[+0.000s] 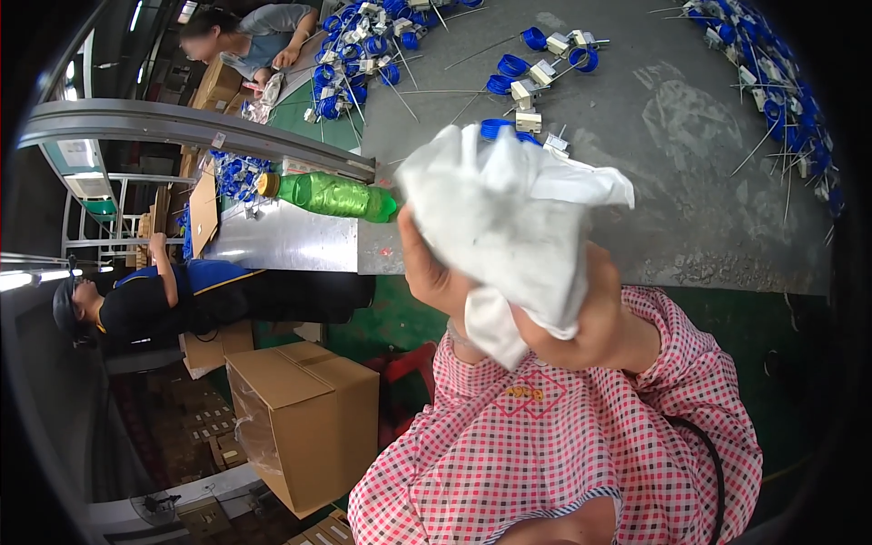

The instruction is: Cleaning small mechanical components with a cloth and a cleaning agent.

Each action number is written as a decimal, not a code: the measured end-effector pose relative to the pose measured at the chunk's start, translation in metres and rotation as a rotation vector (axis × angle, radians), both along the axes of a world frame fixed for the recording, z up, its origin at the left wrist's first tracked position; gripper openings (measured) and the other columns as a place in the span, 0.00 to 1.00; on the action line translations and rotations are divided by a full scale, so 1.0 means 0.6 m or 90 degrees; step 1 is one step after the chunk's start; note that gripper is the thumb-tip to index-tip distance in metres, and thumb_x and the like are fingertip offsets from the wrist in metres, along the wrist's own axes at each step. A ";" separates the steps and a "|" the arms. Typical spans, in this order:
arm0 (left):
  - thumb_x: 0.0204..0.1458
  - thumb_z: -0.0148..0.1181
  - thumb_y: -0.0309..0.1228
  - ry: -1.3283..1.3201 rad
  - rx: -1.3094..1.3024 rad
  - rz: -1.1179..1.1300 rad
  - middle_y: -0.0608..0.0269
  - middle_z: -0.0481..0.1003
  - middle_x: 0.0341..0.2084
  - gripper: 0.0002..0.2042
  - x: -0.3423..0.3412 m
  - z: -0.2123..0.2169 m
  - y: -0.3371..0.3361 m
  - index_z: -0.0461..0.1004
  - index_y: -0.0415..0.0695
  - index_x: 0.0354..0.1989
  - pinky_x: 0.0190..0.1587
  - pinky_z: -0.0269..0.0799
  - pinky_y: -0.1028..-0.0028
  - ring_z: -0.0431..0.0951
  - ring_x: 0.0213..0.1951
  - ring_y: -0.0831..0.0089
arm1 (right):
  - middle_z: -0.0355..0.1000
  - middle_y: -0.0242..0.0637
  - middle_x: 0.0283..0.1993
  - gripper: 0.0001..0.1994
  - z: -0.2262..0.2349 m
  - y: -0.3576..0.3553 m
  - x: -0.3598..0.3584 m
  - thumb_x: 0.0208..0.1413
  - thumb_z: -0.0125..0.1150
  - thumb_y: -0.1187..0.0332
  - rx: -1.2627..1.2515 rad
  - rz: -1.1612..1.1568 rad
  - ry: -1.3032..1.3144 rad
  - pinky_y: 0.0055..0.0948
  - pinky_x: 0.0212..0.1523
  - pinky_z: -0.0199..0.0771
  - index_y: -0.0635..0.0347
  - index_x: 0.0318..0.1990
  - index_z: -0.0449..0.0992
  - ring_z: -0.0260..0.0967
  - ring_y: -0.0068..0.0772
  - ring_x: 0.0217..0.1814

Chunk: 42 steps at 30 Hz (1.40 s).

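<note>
Held just right of the green plastic bottle (pixel 338 197), the crumpled white cloth (pixel 509 218) looks light, soft and limp; its bunched lower edges should hold best. The left hand (pixel 431 271), nearer the bottle, grasps one side; the right hand (pixel 586 313), farther off, curls its grip around the other, wrist bent inward.

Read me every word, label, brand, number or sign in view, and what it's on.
Nothing is clearly readable.
Yellow embroidery on the pink checked smock: too small and blurred.
White sticker on the metal rail: too small.
White cloth in the left hand and right hand: no lettering visible.
</note>
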<state>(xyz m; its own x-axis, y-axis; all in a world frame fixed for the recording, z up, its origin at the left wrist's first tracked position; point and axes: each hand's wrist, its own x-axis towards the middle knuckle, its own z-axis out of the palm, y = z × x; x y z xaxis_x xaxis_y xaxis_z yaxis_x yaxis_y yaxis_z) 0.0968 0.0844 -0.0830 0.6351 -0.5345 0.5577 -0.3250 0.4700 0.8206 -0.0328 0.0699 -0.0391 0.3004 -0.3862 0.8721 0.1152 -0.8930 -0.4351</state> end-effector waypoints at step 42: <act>0.37 0.59 0.18 -0.280 0.119 0.011 0.54 0.68 0.35 0.20 -0.003 0.020 0.002 0.66 0.36 0.43 0.33 0.70 0.76 0.72 0.34 0.68 | 0.69 0.43 0.38 0.13 0.004 -0.040 -0.050 0.43 0.53 0.75 0.499 -0.182 -0.340 0.27 0.37 0.67 0.70 0.40 0.68 0.67 0.29 0.39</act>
